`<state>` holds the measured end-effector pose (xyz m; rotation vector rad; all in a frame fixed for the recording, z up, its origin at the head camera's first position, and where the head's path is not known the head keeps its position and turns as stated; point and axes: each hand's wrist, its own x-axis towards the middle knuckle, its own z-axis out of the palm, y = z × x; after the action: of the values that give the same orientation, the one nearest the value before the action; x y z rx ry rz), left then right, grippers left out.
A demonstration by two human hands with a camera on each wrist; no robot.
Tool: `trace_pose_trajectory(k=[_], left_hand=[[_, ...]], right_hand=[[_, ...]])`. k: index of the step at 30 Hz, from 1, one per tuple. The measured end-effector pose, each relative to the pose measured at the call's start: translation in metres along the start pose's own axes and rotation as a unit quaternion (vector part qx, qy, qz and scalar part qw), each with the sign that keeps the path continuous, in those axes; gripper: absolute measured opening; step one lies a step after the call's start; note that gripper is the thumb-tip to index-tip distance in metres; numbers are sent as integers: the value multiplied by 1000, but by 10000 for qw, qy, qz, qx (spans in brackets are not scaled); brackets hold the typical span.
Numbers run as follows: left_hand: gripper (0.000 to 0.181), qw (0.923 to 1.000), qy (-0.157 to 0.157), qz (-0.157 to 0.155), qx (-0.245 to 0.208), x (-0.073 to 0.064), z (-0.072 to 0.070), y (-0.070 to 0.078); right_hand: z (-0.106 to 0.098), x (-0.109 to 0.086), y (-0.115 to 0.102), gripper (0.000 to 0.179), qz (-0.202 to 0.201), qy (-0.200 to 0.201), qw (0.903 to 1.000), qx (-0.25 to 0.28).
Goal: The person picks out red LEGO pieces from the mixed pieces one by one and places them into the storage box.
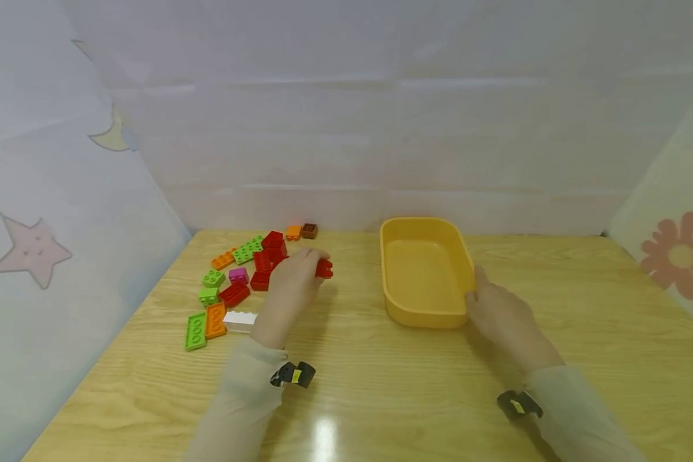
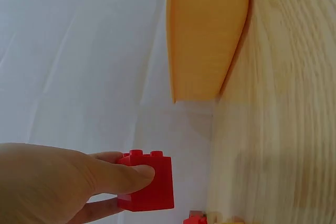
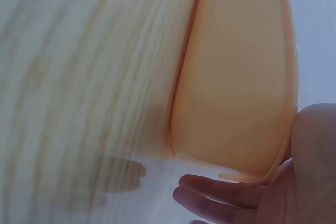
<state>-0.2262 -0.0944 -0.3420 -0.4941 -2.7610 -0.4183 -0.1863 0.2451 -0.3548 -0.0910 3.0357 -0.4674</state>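
My left hand (image 1: 293,282) pinches a red toy brick (image 2: 152,184) between thumb and fingers, with two of its studs showing in the left wrist view. The brick is held up off the table, to the right of a cluster of red bricks (image 1: 260,280). My right hand (image 1: 504,314) holds the near right corner of a yellow plastic bin (image 1: 427,319), thumb at the rim and other fingers along the outer side wall. Inside, the bin shows only its bare floor in the head view.
Left of the bin lie green bricks (image 1: 209,296), orange bricks (image 1: 215,320), a magenta brick (image 1: 239,276) and a white brick (image 1: 239,321). A brown brick (image 1: 309,231) sits near the back edge. Behind the wooden table (image 1: 381,385) hangs a pale sheet (image 1: 335,141).
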Motion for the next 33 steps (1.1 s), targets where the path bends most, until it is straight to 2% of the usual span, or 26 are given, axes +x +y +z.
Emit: trace_pose_trajectory(k=[5,10,15,19,24,26,28,33], left_hand=[[34,9973,389,491,388,-2,3,15],[34,9937,731,715,465,-3,-2,34],[30,9828,1404,1085,506,-2,-1,48],[29,9752,1781,1229,466,-1,5,55],[29,9691,2060,1305,373,4,7,65],[30,9690,2092,1274,324,7,4,70],[32,9721,1989,1226,210,10,1,76],[40,9853,1291,1114,64,15,1,90]], right_hand=[[-2,0,-3,63,-44,21,10000,-48],[-3,-1,-6,63,-59,19,10000,-35],[-6,-1,-5,64,-34,-12,10000,-13],[-8,-2,-2,65,-17,-110,9999,6],[-9,-1,-1,66,-25,-188,9998,51],[-9,0,0,66,-38,-120,9999,31],[-8,0,0,65,-55,-49,10000,4],[-7,1,0,66,-52,-89,9999,7]])
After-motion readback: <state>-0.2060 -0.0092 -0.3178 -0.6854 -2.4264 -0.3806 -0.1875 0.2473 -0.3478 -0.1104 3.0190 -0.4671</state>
